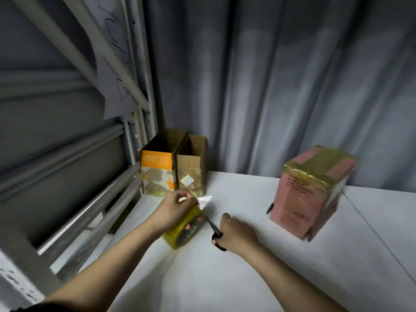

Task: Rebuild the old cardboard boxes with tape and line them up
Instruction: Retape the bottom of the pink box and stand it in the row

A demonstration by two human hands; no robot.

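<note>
My left hand point(173, 212) grips a yellowish tape roll point(183, 230), fingers through its core, and pinches a short clear strip of tape point(205, 200) pulled up from it. My right hand point(236, 233) holds black-handled scissors point(215, 231) whose blades point at the strip's base. An orange and brown box point(157, 172) and a plain brown box point(191, 174), both with open tops, stand side by side at the table's back left corner. A pink box point(308, 194), its top sealed with yellowish tape, stands at the right.
The white table point(247, 278) meets a grey curtain point(281, 86) at the back. A grey metal rack point(67, 131) runs along the left edge. A small dark object point(269, 208) lies beside the pink box's lower left corner.
</note>
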